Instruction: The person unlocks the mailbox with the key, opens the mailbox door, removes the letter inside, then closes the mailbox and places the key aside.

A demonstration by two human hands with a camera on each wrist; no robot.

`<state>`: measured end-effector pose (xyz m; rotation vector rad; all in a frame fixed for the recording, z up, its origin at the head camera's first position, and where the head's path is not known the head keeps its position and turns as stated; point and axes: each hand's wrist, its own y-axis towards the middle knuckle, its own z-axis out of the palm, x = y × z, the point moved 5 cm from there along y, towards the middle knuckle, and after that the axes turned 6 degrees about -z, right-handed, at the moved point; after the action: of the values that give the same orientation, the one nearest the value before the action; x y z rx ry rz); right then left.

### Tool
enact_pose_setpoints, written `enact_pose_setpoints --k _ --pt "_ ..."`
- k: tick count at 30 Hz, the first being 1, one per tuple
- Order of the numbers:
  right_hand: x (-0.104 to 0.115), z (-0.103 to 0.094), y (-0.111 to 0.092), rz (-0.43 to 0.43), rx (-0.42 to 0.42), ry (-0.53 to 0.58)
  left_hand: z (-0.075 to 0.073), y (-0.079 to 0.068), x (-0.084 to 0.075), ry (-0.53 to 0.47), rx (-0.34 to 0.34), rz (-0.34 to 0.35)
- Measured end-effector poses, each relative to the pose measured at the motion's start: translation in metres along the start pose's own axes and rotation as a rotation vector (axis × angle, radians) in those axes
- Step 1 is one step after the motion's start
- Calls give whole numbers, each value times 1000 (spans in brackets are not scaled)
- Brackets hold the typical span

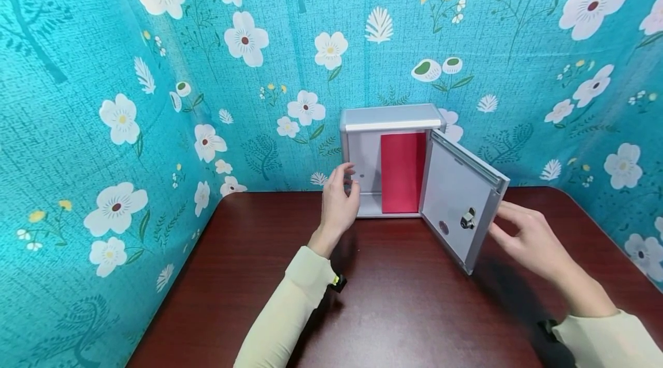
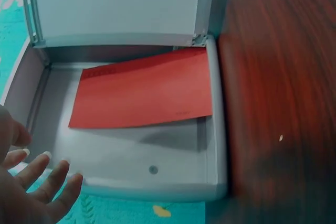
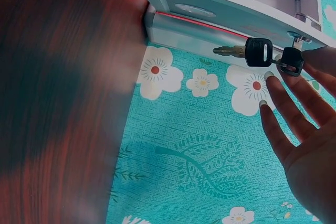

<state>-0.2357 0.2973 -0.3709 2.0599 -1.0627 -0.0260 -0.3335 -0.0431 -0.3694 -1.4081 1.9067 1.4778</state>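
Left hand: holds nothing; fingers apart and gently curved, gap between thumb and fingers wide. Position: at the left side wall of a grey metal box. Contact with the wall: cannot tell.

Right hand: narrow grip, at the outer face of the box's door. In the right wrist view, thumb and index finger pinch the black head of a key seated in the lock; the other fingers are extended below it. A spare key, joined to the first by a ring, hangs just beside these fingertips, its blade pointing away from the hand.

Box: upright on the table, between the two hands, nearer the left. Door stands wide open, hinged on the side toward the right hand, its free edge beside that hand's fingers. A round inset lies low on the door, left of the right hand.

Red envelope: inside the box, right of the left hand and well apart from its fingertips; upright, leaning on the hinge side. Neither hand touches it.

Flowered blue cloth hangs beyond both hands.
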Motion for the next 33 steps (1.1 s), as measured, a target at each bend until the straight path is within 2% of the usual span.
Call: enact_pose_setpoints --k 7,15,21,27,33 --pt "-1 0 0 7 12 -8 24 1 3 -43 101 -22" --pt "-1 -1 0 12 12 -10 45 8 9 -75 145 -78" --pt "-2 -3 0 9 22 -28 67 16 10 -120 173 -112" --pt "-4 -4 1 11 20 -25 89 25 15 -54 164 -172" --pt "-4 -3 1 12 24 -21 105 26 28 -15 170 -289"
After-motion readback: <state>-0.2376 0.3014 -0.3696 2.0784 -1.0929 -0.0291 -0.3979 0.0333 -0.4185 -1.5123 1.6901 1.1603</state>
